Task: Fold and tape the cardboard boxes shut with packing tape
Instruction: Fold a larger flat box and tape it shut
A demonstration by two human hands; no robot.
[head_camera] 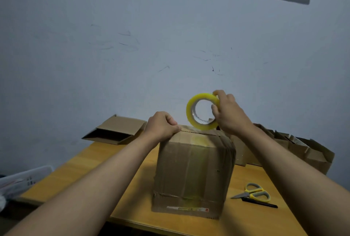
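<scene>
Head view: left hand (162, 126), fisted, pins the cardboard box (193, 171) flap while right hand (228, 111) pinches the packing tape roll (202, 111) upright over the seam, ready to lay tape.

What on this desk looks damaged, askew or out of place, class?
The box being taped looks worn: its sides are creased, and old tape crosses it near the bottom. The scissors lie open on the desk, to the box's right. Nothing is spilled.
</scene>
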